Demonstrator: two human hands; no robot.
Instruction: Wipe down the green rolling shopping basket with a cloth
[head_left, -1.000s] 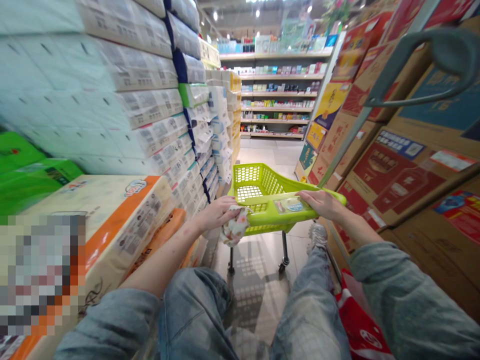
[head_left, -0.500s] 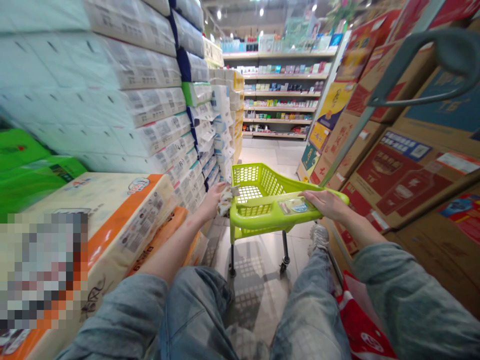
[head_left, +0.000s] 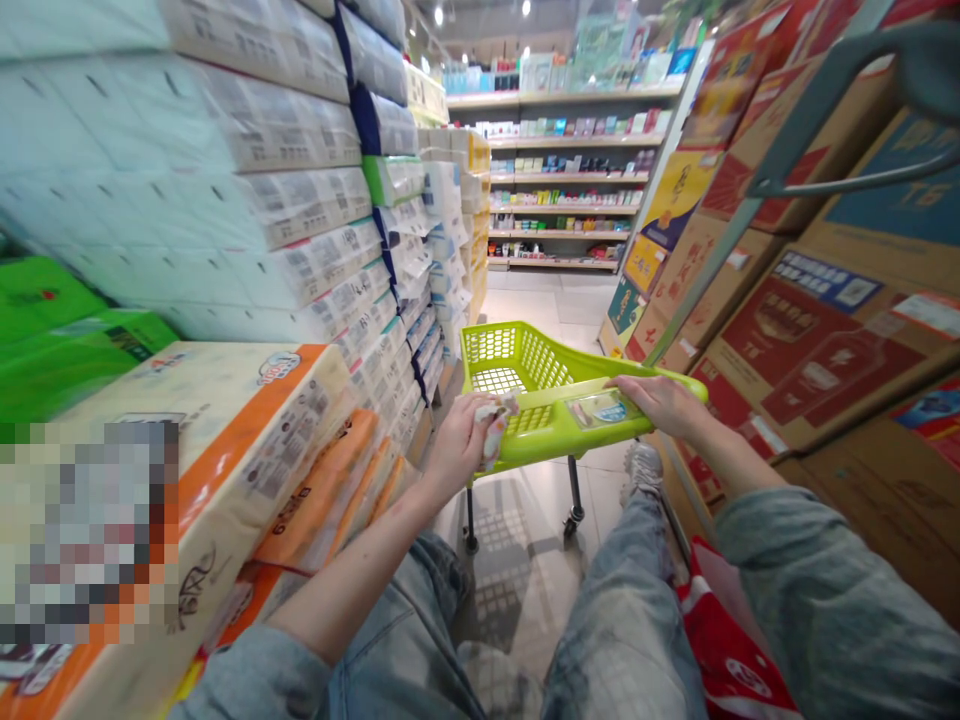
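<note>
A lime-green shopping cart (head_left: 540, 445) with a basket of latticed plastic stands right in front of me. My left hand (head_left: 457, 442) is closed on a crumpled, pale patterned cloth (head_left: 496, 428), which lies against the left end of the cart's handle panel. At the panel's right side, my right hand (head_left: 661, 404) grips the cart's rim, its fingers bent over the top edge. A small label (head_left: 600, 408) is set into the panel between my hands. The part of the rim beneath the cloth is hidden.
Stacked tissue packs (head_left: 300, 200) wall the left side, with orange-and-cream packs (head_left: 300, 390) nearer. Cartons (head_left: 810, 340) line the right, a grey handle (head_left: 825, 110) jutting before them. Beside my leg is a red bag (head_left: 720, 630). Stocked shelves (head_left: 562, 180) stand beyond the tiled floor.
My left hand has moved right with the cloth, from the cart's left edge onto the handle panel. My right hand keeps its grip on the rim.
</note>
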